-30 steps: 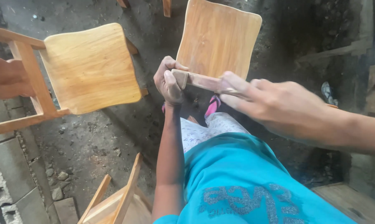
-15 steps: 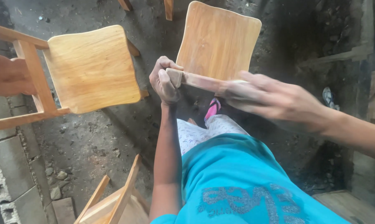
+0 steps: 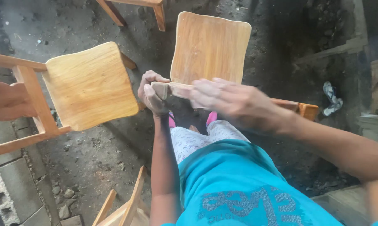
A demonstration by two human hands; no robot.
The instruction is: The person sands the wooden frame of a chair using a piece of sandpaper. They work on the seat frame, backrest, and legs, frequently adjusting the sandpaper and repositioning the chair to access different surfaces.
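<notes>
My left hand (image 3: 150,93) is closed around the left end of a wooden chair rail (image 3: 174,89) that runs across in front of me. My right hand (image 3: 231,100) lies flat on top of that same rail, fingers stretched out and blurred with motion. Whether something is under its palm is hidden. Beyond the rail stands the chair's pale wooden seat (image 3: 209,47), tilted up toward me. The rail's far right end (image 3: 308,109) shows past my right forearm.
A second wooden chair (image 3: 88,86) stands at the left on the dirt floor. More wooden chair parts (image 3: 124,207) lie by my left knee, and chair legs (image 3: 134,8) show at the top. A sandal (image 3: 332,98) lies at the right. Concrete blocks (image 3: 13,184) edge the lower left.
My right hand has slid leftward along the rail toward my left hand. The left hand keeps its grip on the rail's end.
</notes>
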